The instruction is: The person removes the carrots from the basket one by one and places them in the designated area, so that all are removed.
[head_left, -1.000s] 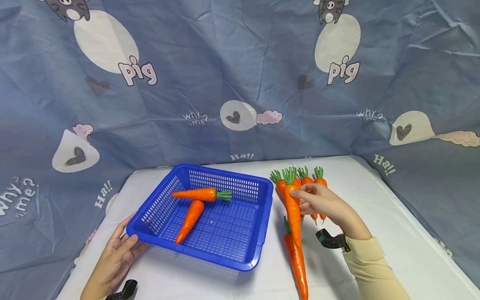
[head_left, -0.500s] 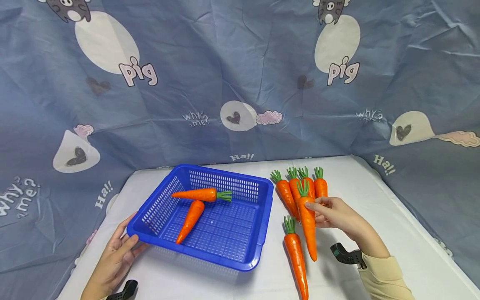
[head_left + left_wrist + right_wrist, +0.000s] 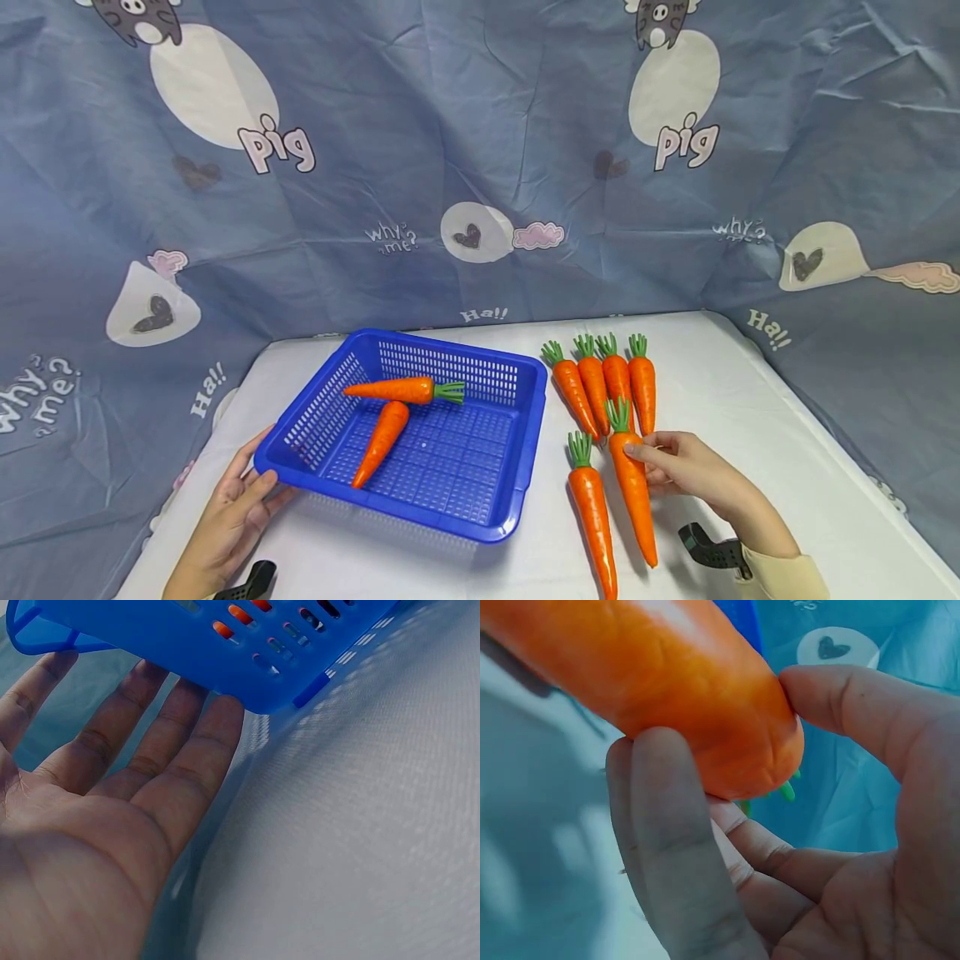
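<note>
My right hand [image 3: 697, 475] pinches an orange carrot [image 3: 636, 500] with green stubby leaves near its thick end, thumb on one side and fingers on the other. In the right wrist view the carrot [image 3: 697, 690] fills the upper left, its leaves mostly hidden behind it. Just left of it lies another carrot [image 3: 592, 518], pointing the same way. On the left, my left hand [image 3: 228, 517] touches the near left corner of a blue plastic basket [image 3: 397, 502]. The left wrist view shows the fingers [image 3: 187, 761] fairly straight against the basket's underside and rim.
Inside the basket are a carrot with leaves [image 3: 397, 389] and one whose leaf end shows no green [image 3: 381, 442]. Several carrots [image 3: 573, 392] lie in a row behind the held one. A blue patterned cloth [image 3: 480, 167] rises behind the white table [image 3: 757, 433].
My right hand has moved the held carrot toward me and to the right, from over the row of carrots to beside the single front carrot. The left hand and basket stay put.
</note>
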